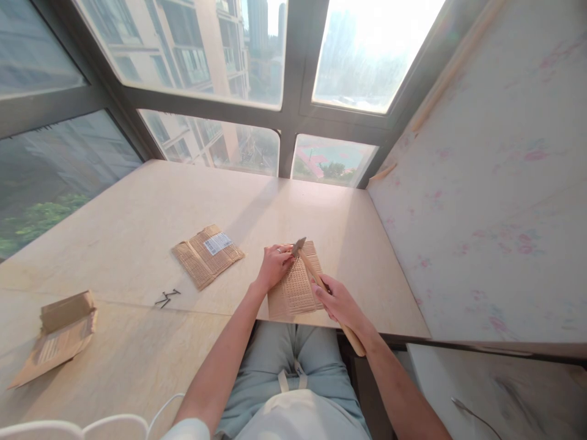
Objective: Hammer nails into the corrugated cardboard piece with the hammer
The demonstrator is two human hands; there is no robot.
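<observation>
My right hand [338,300] is wrapped around the wooden handle of a hammer [312,269], whose handle end sticks out past the table's front edge. The metal head [298,245] is right at the fingertips of my left hand [276,266]. That hand rests on a piece of brown cardboard [300,290] with a dotted texture, its fingers pinched together. Whatever is between those fingers is hidden by the hammer head and the fingers themselves. Further left, several dark nails [167,298] lie loose in a small group on the table.
A second cardboard piece [208,256] with a white label lies left of my hands. A folded cardboard piece [62,336] stands partly open at far left. The pale tabletop [206,189] meets windows ahead and a flowered wall [486,214] at right. A white cable [160,412] curves near my left arm.
</observation>
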